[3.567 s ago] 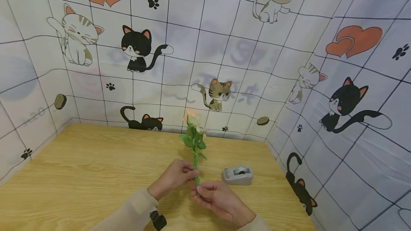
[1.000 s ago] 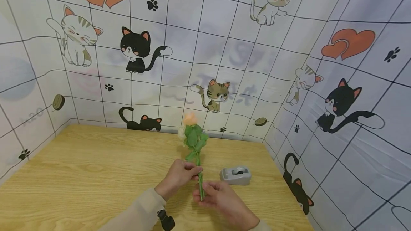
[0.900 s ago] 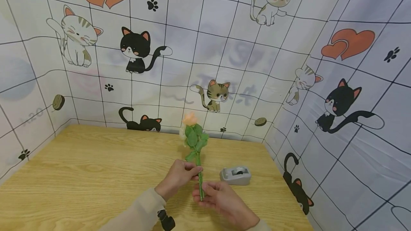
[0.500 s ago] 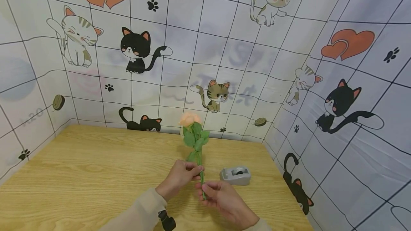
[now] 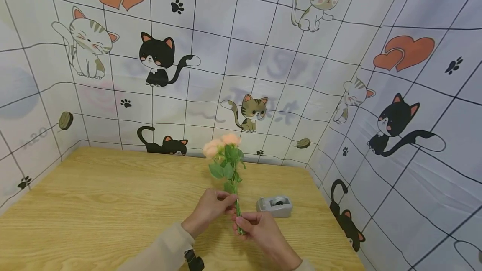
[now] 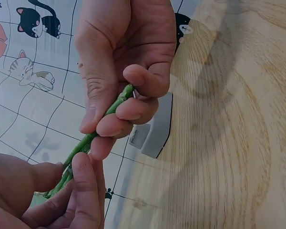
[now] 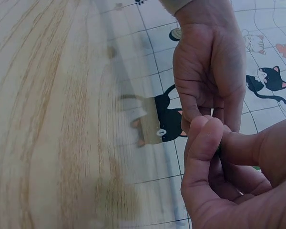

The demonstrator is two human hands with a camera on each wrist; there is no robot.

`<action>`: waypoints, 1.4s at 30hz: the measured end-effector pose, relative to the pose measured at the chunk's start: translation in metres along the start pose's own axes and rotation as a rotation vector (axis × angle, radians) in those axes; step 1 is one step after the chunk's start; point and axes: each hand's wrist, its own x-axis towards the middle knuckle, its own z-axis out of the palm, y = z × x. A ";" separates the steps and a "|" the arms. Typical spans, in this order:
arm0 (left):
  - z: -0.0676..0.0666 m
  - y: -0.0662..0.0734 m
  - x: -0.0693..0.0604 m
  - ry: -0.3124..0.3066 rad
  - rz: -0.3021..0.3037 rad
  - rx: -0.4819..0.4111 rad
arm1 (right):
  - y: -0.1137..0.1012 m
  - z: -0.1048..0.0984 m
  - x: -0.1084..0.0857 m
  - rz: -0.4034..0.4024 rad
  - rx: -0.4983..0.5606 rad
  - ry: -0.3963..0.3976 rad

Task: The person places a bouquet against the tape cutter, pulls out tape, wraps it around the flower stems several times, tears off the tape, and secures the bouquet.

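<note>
A small bunch of roses [image 5: 211,149], with peach blossoms and green leaves, is held up over the table, tilted slightly left at the top. My left hand [image 5: 211,209] pinches the stems between thumb and fingers below the leaves. Just below it, my right hand [image 5: 265,232] grips the stem ends, its fingers curled under and its thumb on top. In the left wrist view the green stems [image 6: 76,151] run from one hand to the other, their cut ends between the right fingers. Fingers hide nearly all of the stems in the right wrist view.
A grey tape dispenser [image 5: 274,207] stands on the wooden table [image 5: 124,195], right of the flowers and behind the right hand. White cloth walls [image 5: 211,53] printed with cats and grid lines enclose the table at the back and sides.
The bunch has turned about its stems: a white blossom showed earlier, then one peach blossom, and now two peach blossoms face the view. Both hands stay almost in place around the stems.
</note>
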 end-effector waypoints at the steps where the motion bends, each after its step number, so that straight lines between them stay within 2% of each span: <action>1: 0.000 0.000 0.000 0.003 0.004 -0.005 | -0.001 0.001 0.000 -0.006 -0.007 0.008; 6: 0.001 0.002 0.000 0.018 0.002 -0.010 | -0.006 0.006 -0.003 -0.047 -0.062 0.049; 11: 0.002 0.004 0.001 0.021 0.004 -0.003 | -0.010 0.008 -0.005 -0.104 -0.175 0.091; 16: 0.005 0.004 0.005 0.036 -0.011 0.000 | -0.011 0.009 -0.007 -0.126 -0.249 0.123; 26: 0.010 0.001 0.008 0.057 -0.001 0.029 | -0.007 0.010 -0.008 -0.140 -0.287 0.150; 30: 0.009 0.001 0.008 0.056 -0.014 0.048 | -0.008 0.008 -0.008 -0.118 -0.255 0.134; 34: 0.009 0.000 0.007 0.042 -0.016 0.050 | -0.006 0.005 -0.006 -0.063 -0.193 0.095; 38: 0.009 0.000 0.007 0.024 -0.004 0.040 | -0.001 -0.002 0.000 0.019 -0.044 0.032; 42: 0.010 0.000 0.007 0.006 -0.006 0.035 | 0.003 -0.010 0.003 0.101 0.104 -0.067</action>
